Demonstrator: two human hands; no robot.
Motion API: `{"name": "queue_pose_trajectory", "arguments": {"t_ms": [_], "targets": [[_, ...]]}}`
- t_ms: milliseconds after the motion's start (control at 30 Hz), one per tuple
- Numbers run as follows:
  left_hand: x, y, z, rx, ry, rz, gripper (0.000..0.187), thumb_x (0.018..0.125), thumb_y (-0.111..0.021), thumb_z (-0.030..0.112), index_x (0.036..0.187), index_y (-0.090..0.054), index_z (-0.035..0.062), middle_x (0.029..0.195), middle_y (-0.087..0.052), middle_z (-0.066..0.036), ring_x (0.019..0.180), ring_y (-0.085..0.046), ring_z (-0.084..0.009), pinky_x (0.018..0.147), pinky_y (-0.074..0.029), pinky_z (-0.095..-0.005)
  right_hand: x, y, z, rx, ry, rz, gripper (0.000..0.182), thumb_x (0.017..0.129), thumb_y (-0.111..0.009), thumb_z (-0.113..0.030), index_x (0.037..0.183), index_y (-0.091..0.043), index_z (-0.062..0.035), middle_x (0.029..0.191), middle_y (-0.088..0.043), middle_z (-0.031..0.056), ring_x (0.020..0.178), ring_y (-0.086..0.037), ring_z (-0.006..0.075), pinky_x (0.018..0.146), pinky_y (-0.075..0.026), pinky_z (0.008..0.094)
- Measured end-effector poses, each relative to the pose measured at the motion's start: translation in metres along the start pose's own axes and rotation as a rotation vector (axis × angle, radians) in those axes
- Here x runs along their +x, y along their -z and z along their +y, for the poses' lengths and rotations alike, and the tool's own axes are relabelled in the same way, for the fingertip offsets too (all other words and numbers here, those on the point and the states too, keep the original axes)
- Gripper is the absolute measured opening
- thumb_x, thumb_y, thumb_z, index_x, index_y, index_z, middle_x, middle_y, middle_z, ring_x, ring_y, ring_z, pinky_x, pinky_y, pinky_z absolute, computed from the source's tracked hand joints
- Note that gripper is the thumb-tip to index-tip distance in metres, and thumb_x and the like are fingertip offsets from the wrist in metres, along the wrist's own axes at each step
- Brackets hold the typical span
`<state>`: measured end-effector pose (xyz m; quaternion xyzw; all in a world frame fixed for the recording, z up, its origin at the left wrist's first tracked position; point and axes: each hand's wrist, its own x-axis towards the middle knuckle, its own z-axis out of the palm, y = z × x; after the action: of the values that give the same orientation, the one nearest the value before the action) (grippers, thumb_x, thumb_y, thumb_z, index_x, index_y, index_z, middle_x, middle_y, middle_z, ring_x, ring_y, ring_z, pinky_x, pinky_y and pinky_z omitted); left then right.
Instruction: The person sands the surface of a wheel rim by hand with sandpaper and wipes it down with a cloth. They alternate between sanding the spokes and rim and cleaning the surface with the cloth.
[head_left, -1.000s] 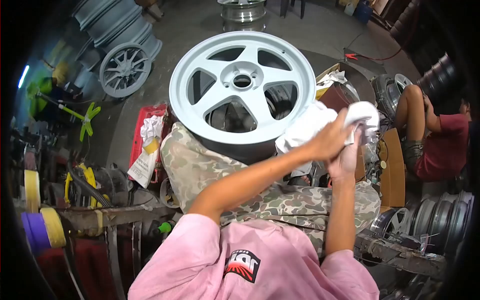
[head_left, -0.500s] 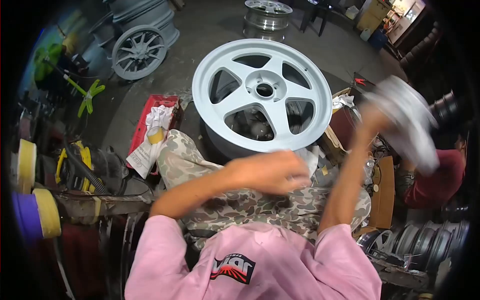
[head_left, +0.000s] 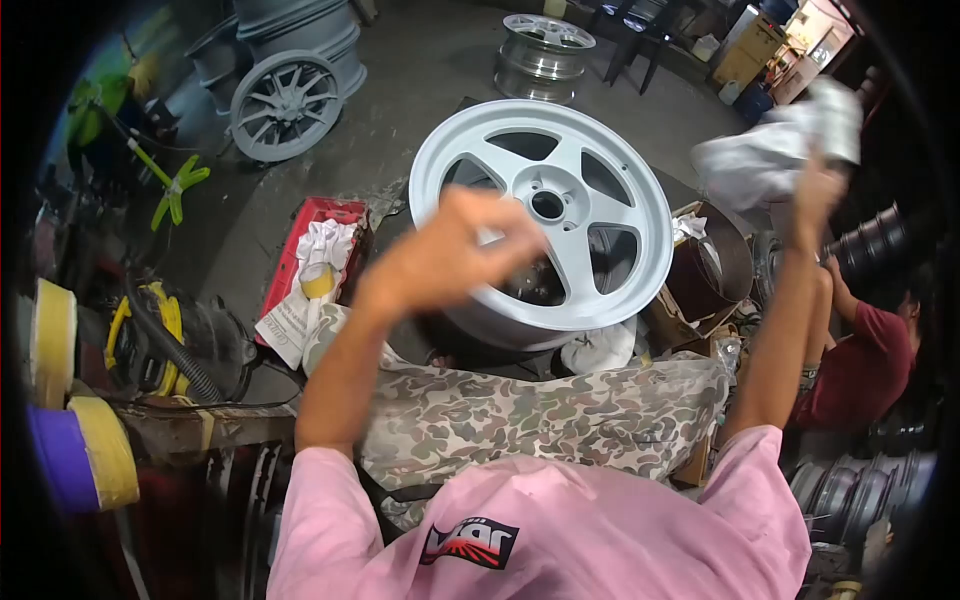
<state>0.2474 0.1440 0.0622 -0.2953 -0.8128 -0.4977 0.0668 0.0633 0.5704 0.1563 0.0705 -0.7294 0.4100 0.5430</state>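
A white cloth [head_left: 765, 155], smeared by motion, is bunched in my right hand [head_left: 822, 190], which is raised out to the right with its fingers closed around it. My left hand [head_left: 455, 245] is lifted over the left side of a pale grey five-spoke wheel rim [head_left: 585, 185]. Its fingers are loosely curled and blurred, apart from the thumb, with nothing visible in them. The rim lies face up in front of my knees, its centre hole and bolt holes showing. Part of its left spokes is hidden behind my left hand.
A red tray [head_left: 285, 260] with white cloth and a tape roll [head_left: 317, 281] stands left of the rim. Another person [head_left: 865, 360] sits at the right. More rims [head_left: 288, 105] stand at the back left, and a silver one [head_left: 542, 70] behind. Tape rolls [head_left: 105, 455] hang at the lower left.
My left hand has risen from over my lap to above the rim. My right hand has swung outward to the right with the cloth. The rim appears slightly lower and further right in view.
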Motion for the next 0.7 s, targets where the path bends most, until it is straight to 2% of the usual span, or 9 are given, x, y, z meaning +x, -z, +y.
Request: {"name": "queue_pose_trajectory", "arguments": {"t_ms": [33,100,133,200,267,300,467,567,700], "targets": [[0.008,0.016,-0.016,0.014,0.116,0.14,0.017,0.099,-0.067,0.013,0.101,-0.078,0.0002,0.092,-0.077,-0.009,0.089,-0.071,-0.0137,0.084,-0.056,-0.0315,0.042,0.034,0.006,-0.466,-0.389,0.016,0.05,0.1,-0.071,-0.04,0.106,-0.073,0.0094,0.097,-0.074,0.013,0.083,-0.065,0.0186,0.077,-0.054,0.0382],[0.025,0.039,-0.073,-0.028,0.194,0.349,0.03,0.105,-0.063,0.021,0.101,-0.077,-0.0055,0.091,-0.076,-0.007,0.088,-0.069,-0.0142,0.087,-0.055,-0.0308,0.026,0.029,-0.045,0.006,-0.329,0.449,0.052,0.1,-0.07,-0.04,0.104,-0.073,0.0112,0.1,-0.076,0.0153,0.084,-0.068,0.0201,0.077,-0.055,0.0389],[0.032,0.042,-0.092,-0.053,0.173,0.45,0.031,0.105,-0.063,0.021,0.1,-0.077,-0.0066,0.092,-0.077,-0.008,0.087,-0.07,-0.0146,0.084,-0.056,-0.0308,0.004,0.006,-0.028,0.023,0.17,0.658,0.052,0.101,-0.067,-0.042,0.114,-0.073,0.0087,0.108,-0.077,0.019,0.092,-0.071,0.0239,0.085,-0.057,0.0392],[0.037,0.029,-0.133,-0.135,0.182,0.463,0.031,0.105,-0.063,0.021,0.1,-0.077,-0.0066,0.092,-0.077,-0.008,0.086,-0.07,-0.0146,0.083,-0.056,-0.0312,-0.087,-0.012,0.017,0.115,-0.473,-0.536,0.033,0.102,-0.062,-0.029,0.094,-0.071,0.0026,0.095,-0.072,0.0171,0.079,-0.069,0.0276,0.078,-0.056,0.0437],[0.032,0.019,-0.146,-0.179,0.213,0.457,0.027,0.103,-0.066,0.019,0.1,-0.077,-0.0056,0.089,-0.076,-0.007,0.082,-0.069,-0.0128,0.078,-0.057,-0.0305,-0.183,-0.097,0.047,-0.623,0.232,-1.632,0.033,0.092,-0.069,-0.027,0.103,-0.07,0.004,0.104,-0.073,0.0286,0.094,-0.072,0.0363,0.086,-0.055,0.0478],[0.025,0.018,-0.141,-0.186,0.219,0.444,0.027,0.103,-0.066,0.019,0.1,-0.077,-0.0056,0.089,-0.076,-0.007,0.082,-0.069,-0.0128,0.078,-0.057,-0.0305,-0.195,-0.086,0.014,-0.368,0.099,-1.769,0.04,0.092,-0.068,-0.03,0.109,-0.07,0.0065,0.115,-0.068,0.0352,0.109,-0.07,0.0427,0.094,-0.052,0.0494],[0.001,0.042,-0.141,0.051,0.262,0.534,0.029,0.102,-0.066,0.022,0.097,-0.078,-0.0035,0.082,-0.076,-0.006,0.078,-0.068,-0.0116,0.074,-0.054,-0.0278,-0.102,-0.08,0.056,-0.338,-0.045,-0.872,0.045,0.101,-0.063,-0.033,0.111,-0.066,0.0102,0.094,-0.074,0.0288,0.088,-0.074,0.0411,0.08,-0.057,0.0486],[0.003,0.047,-0.163,0.042,0.327,0.571,0.029,0.102,-0.066,0.023,0.098,-0.078,-0.0034,0.083,-0.077,-0.006,0.077,-0.07,-0.0125,0.073,-0.054,-0.0281,-0.12,-0.116,0.075,0.033,-0.32,-1.026,0.046,0.101,-0.066,-0.034,0.121,-0.065,0.0067,0.103,-0.074,0.0238,0.094,-0.073,0.029,0.081,-0.058,0.0405],[0.011,0.041,-0.177,0.194,0.314,0.556,0.029,0.101,-0.067,0.023,0.097,-0.078,-0.0035,0.082,-0.077,-0.009,0.074,-0.07,-0.0132,0.071,-0.054,-0.0292,-0.261,-0.212,0.024,-0.417,-0.268,-1.365,0.069,0.096,-0.066,-0.044,0.122,-0.058,0.02,0.119,-0.065,0.0408,0.112,-0.067,0.0501,0.099,-0.051,0.0542]]}}
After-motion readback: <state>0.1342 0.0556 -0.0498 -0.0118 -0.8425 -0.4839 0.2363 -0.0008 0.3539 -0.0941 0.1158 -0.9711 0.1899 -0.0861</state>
